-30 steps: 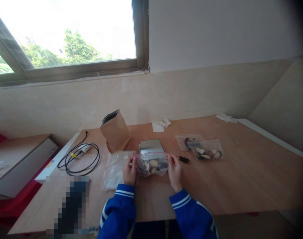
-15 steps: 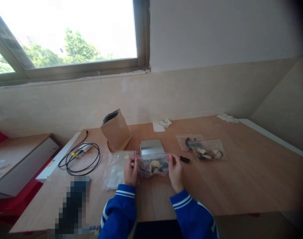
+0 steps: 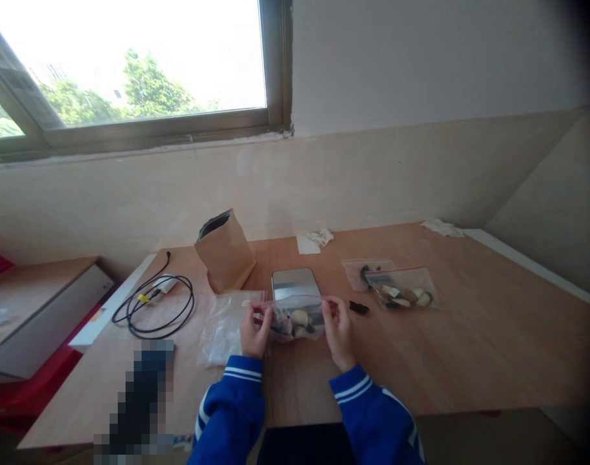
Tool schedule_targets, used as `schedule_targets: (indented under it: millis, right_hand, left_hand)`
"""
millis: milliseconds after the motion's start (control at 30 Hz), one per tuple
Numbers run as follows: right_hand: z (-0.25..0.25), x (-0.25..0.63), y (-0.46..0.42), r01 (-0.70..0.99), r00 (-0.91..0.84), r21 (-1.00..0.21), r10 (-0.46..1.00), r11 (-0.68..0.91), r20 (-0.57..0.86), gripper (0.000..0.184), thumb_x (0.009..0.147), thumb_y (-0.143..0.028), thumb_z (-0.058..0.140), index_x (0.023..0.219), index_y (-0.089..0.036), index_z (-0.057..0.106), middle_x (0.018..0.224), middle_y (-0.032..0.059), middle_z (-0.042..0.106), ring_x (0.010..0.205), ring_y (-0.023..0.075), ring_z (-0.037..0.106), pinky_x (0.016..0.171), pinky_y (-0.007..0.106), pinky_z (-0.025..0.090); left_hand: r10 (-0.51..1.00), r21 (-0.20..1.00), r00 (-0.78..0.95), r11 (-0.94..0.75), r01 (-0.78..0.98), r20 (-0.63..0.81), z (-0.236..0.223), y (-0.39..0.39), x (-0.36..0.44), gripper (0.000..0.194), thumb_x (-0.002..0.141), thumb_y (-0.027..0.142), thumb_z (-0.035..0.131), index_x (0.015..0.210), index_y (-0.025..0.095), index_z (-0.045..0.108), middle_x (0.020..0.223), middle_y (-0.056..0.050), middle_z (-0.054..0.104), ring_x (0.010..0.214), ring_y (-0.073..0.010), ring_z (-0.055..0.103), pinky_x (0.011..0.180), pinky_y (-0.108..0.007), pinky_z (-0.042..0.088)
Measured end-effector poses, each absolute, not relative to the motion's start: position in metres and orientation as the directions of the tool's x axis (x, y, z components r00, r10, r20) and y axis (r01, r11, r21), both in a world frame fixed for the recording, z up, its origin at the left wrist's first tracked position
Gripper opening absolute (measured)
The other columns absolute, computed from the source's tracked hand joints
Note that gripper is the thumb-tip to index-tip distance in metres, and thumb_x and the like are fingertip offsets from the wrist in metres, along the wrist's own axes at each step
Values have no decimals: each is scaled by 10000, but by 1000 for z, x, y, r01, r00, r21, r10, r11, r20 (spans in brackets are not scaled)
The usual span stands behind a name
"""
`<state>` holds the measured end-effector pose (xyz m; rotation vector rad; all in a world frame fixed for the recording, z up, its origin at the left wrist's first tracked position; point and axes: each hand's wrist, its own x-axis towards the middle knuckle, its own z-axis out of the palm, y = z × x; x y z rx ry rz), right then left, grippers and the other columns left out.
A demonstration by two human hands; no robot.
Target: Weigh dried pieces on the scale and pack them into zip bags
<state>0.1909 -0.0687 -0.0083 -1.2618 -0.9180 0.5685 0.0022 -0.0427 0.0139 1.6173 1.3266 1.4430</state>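
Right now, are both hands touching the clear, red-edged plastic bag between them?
Touching: the head view shows the left hand and right hand each pinching an upper corner of the bag.

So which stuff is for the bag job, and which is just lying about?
Probably in use: clear bag of small things, held by left hand and right hand; two filled bags; clear plastic by the left hand; maybe paper bag, silver-topped box.

Probably just lying about: black cable, crumpled paper.

I count two hands (image 3: 337, 330), three clear bags (image 3: 299, 320) with things inside, one brown paper bag (image 3: 227, 255), one black cable (image 3: 155, 294), one silver-topped device (image 3: 295, 283), and two crumpled white pieces (image 3: 321, 237) at the far side
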Motion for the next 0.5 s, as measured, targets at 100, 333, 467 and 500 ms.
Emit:
schedule_targets:
  millis: [100,333,467,500]
  right_hand:
    - [-8,190,-69,94,534,-962,803,256,266,341,834,-505,558,947,-183,565,857,53,619,772,190,590,689,310,485]
    - [-11,190,-67,73,548,-968,801,242,241,371,808,-528,578,925,-176,592,842,57,631,762,194,585,672,307,478]
    - [-11,190,-67,73,551,-968,800,239,239,380,809,-534,573,919,-171,593,861,61,632,768,193,581,689,309,472]
    - [-10,190,-67,81,553,-968,797,238,242,384,809,-537,571,919,-169,595,864,62,631,769,194,581,691,310,471]
  left_hand:
    - [924,904,-98,-332,270,369,17,-43,4,237,802,400,592,845,167,597,821,-38,617,726,-141,586,603,-228,462]
    - [919,904,-109,-344,255,380,17,-42,3,215,795,382,608,819,169,626,799,-28,635,666,-125,554,650,-247,460]
    - [909,893,-126,-352,279,398,14,-41,2,217,790,386,614,805,171,636,783,-22,640,653,-124,546,641,-246,450]
    - [906,889,-126,-356,286,404,14,-41,1,219,790,389,614,799,172,637,779,-22,641,655,-126,547,641,-247,449]
